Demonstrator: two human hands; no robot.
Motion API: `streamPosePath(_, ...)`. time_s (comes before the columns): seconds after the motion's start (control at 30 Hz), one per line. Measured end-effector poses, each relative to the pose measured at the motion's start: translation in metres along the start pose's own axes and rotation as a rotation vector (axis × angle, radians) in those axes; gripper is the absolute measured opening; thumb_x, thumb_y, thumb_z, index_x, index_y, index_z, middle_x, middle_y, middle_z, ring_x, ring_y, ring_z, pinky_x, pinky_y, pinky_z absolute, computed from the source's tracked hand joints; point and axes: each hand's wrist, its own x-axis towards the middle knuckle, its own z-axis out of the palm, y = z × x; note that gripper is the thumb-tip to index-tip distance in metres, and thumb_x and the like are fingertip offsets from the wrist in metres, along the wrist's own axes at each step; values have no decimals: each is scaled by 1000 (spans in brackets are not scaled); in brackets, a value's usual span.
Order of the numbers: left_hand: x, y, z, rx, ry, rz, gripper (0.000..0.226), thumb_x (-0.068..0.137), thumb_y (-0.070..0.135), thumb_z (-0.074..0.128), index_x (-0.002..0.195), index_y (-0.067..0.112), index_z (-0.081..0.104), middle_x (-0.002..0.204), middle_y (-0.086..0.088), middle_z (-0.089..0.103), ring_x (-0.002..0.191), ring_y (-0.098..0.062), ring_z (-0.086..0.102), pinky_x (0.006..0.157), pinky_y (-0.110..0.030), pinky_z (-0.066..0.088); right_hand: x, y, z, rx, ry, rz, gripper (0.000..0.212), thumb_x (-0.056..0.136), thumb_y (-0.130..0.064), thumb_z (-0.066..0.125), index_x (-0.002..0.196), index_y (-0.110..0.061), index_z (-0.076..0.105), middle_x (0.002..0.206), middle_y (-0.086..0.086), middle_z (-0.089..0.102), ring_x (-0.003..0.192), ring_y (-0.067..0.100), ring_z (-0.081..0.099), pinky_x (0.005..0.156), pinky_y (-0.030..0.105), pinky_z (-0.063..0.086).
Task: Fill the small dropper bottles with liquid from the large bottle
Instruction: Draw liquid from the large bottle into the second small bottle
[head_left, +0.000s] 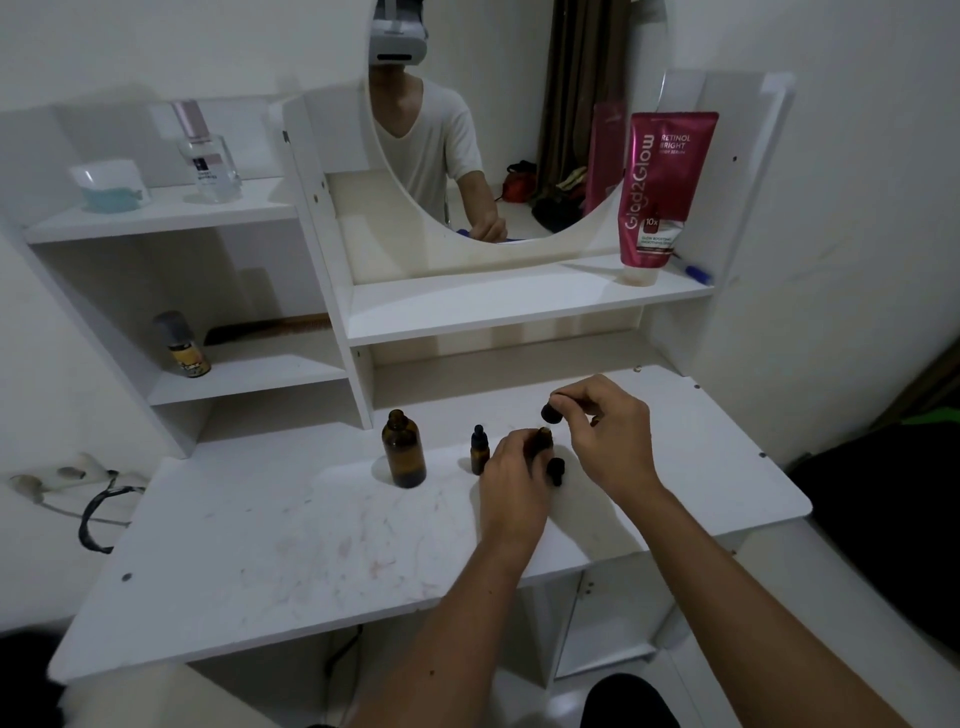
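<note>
Left grip (511, 475) round small amber bottle (543, 441); right grip (605, 421) pinching black rubbery cap (550, 413).

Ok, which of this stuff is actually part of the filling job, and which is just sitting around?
Part of the job:
- large amber bottle, uncapped
- capped small dropper bottle
- open small bottle, gripped by left hand
- dropper cap, pinched by right hand
- loose dropper cap

Lying about:
- pink tube
- perfume bottle
- comb
- small can

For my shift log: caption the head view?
Left hand holds small dropper bottle; right hand lifts its cap.
</note>
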Motion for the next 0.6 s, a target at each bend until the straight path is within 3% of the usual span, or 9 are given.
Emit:
streamPosePath(0.17,1,-1,1,25,-4,-1,22,104,30,58,124,26,65,119,16,67,107,-1,64,97,-24,54,2,2,0,32,-37,31,9,97,-9,71,103,-10,77,92,-3,76,85,-2,72,77,5,49)
streamPosePath(0.43,1,-2,2,76,-11,2,23,105,31,55,127,27,63,122,15,65,106,-3,63,94,-24,54,1,3,5,-39,14,-27,14,94,0,70,87,-10,74,84,-5,73,82,5,70,76,8,48)
streamPosePath(0.6,0,1,0,95,-10,-6,26,105,31,54,129,27,62,126,13,64,108,-4,63,96,-25,54,-1,1,5,16,18,5,9,99,-7,67,102,-12,75,90,-5,74,87,4,72,79,16,56)
